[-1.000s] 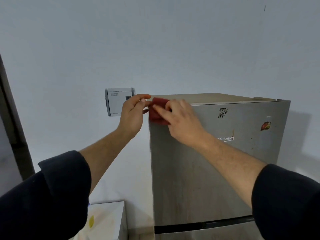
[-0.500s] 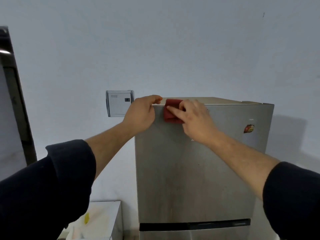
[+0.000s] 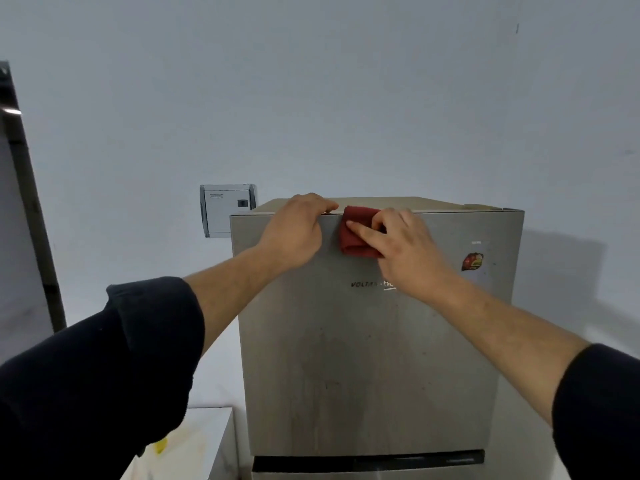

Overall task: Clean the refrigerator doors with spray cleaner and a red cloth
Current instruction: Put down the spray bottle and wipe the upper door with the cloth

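- The cloth (image 3: 356,233) is a small folded red pad, pressed flat on the upper door (image 3: 363,358) just under its top edge, left of centre.
- The right grip (image 3: 405,251) holds it, with the forefinger laid straight across the pad and the other fingers curled on its upper right part. The thumb is hidden.
- The left grip (image 3: 294,233) has its fingers hooked over the door's top edge, just beside the cloth and seemingly apart from it.
- The cloth looks soft, light and limp. Pushed by one corner it would likely bunch or unfold, so it is better held with fingers spread over the fold and one edge pinched.
- The door is stiff, smooth metal, so the pad should slide easily, more so where spray lies. A hard push might swing the door, and the hand on the top edge probably steadies it.
- The sticker (image 3: 472,262) on the right has thin edges that could lift, so light strokes there seem wise.
- Dull streaks lower on the door suggest that much wiping remains.
- The spray cleaner is not in view.
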